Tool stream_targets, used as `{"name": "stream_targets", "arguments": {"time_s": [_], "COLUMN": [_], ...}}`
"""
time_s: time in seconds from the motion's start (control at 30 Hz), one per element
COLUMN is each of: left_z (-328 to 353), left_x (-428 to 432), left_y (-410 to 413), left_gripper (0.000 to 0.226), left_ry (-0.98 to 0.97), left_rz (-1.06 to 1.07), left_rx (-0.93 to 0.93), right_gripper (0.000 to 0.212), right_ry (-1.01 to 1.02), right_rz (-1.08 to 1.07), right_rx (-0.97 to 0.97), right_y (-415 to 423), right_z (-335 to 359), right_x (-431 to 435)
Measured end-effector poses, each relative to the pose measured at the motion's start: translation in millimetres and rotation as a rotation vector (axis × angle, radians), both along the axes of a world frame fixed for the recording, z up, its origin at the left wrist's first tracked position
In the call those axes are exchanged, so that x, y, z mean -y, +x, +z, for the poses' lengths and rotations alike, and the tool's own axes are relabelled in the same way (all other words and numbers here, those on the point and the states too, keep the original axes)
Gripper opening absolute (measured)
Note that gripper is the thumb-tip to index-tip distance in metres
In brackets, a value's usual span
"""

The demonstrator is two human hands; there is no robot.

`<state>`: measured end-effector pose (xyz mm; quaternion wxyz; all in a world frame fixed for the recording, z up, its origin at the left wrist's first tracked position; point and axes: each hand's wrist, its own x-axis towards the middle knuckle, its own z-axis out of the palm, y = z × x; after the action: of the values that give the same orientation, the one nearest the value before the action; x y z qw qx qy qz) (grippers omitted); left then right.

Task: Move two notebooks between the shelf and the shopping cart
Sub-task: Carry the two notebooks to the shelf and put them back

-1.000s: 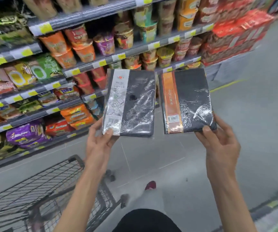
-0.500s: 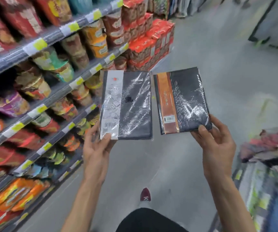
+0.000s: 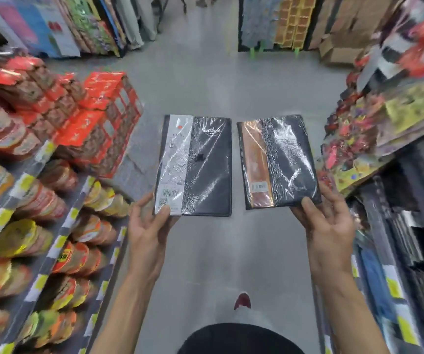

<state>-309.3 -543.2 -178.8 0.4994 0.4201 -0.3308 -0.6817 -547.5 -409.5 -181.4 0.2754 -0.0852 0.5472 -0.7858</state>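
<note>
Carrying step: our left hand (image 3: 149,226) pinches the white-banded black shrink-wrapped notebook (image 3: 200,169), our right hand (image 3: 325,221) the orange-banded black notebook (image 3: 282,162); next we likely need the shelf (image 3: 391,284) at three o'clock

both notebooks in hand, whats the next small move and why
Probably turn right, toward the right shelf, whose dark flat stock looks closest to them. The left hand holds the white-banded notebook and the right hand the orange-banded notebook; no cart is in view, and the left shelf holds food cups.
</note>
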Motion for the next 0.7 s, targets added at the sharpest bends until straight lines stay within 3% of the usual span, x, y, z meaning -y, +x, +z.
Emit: {"name": "stream_targets", "arguments": {"time_s": [0.33,0.7], "left_z": [-23.5,-53.4], "left_x": [77.9,142.5], "left_y": [-153.6,-275.3], "left_gripper": [0.028,0.033], "left_ry": [0.01,-0.052], "left_rz": [-0.449,-1.069], "left_rx": [0.07,0.212], "right_gripper": [0.04,0.038], "right_ry": [0.039,0.154], "right_rz": [-0.432,-0.993], "right_rx": [0.092,0.2], "right_y": [-75.0,-55.3], "right_z": [-17.1,-44.5], "right_x": [-19.3,-15.9]}}
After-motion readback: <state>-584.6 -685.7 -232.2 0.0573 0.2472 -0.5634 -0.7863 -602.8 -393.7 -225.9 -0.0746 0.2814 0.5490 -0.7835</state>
